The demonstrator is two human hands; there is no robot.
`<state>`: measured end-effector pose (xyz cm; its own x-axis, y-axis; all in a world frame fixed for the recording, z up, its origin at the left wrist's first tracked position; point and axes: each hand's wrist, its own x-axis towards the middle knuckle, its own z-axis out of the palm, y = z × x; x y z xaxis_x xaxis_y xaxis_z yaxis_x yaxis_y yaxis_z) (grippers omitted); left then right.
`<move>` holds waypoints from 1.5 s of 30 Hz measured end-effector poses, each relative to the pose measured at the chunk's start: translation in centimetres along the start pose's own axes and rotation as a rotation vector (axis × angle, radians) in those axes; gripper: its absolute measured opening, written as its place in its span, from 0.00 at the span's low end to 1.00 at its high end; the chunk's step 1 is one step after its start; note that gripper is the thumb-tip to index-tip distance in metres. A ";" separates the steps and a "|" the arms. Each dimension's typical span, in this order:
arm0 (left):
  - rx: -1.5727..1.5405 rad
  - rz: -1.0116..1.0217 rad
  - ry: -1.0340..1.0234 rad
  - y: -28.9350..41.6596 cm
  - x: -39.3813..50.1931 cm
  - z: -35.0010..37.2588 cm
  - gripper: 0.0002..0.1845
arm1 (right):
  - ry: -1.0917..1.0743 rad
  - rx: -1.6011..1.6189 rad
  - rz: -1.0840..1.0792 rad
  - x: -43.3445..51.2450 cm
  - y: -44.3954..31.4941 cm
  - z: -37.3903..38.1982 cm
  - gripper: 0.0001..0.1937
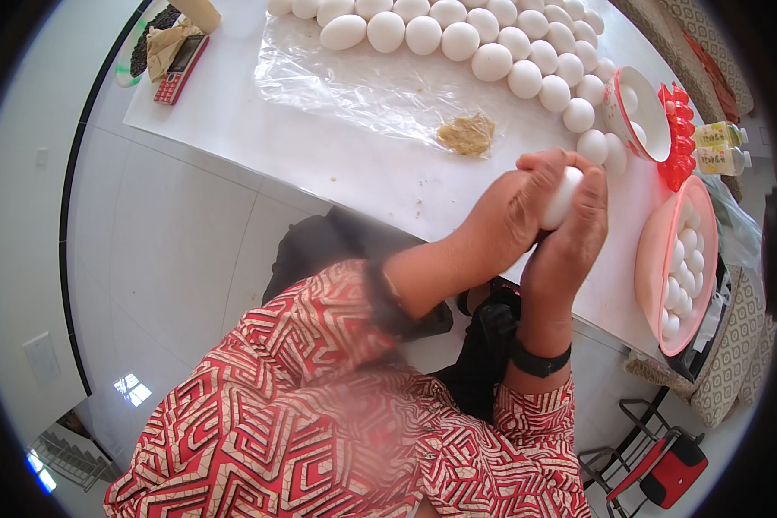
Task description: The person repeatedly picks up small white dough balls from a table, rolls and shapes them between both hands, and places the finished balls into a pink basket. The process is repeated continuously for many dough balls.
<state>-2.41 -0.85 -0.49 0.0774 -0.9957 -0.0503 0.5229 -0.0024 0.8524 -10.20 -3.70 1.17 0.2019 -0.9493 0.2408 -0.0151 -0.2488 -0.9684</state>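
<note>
A white egg (561,199) is clasped between my left hand (517,208) and my right hand (576,236), above the table's front part. Both palms press its sides, and my fingers meet around its far end. Just beyond my hands, a lump of yellowish-brown paste (466,135) lies on a clear plastic sheet (356,97). Several white eggs (460,41) stand in packed rows at the table's far side. The nearest ones (592,146) sit close past my fingertips.
On the right are a patterned bowl (654,116) holding eggs, red plastic egg trays (677,139), a pink basin (651,278) of eggs and two bottles (719,159). A red phone (180,71) lies at the table's left end. Crumbs dot the white tabletop (362,165).
</note>
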 end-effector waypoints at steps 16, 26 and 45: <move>0.207 -0.061 -0.059 0.9 -0.4 -0.1 0.30 | 0.009 0.150 0.037 0.3 0.1 -0.5 0.17; 0.047 -0.037 -0.041 -0.1 -0.3 -0.7 0.31 | 0.039 0.024 -0.096 -0.5 0.1 0.4 0.11; 0.259 0.011 -0.092 -0.4 -0.1 0.2 0.37 | -0.013 0.064 0.013 0.3 -0.6 -1.1 0.14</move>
<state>-2.79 -0.81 -0.74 -0.0016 -1.0000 -0.0024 0.2874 -0.0028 0.9578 -11.23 -4.03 1.91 0.2144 -0.9498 0.2276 0.0452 -0.2231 -0.9737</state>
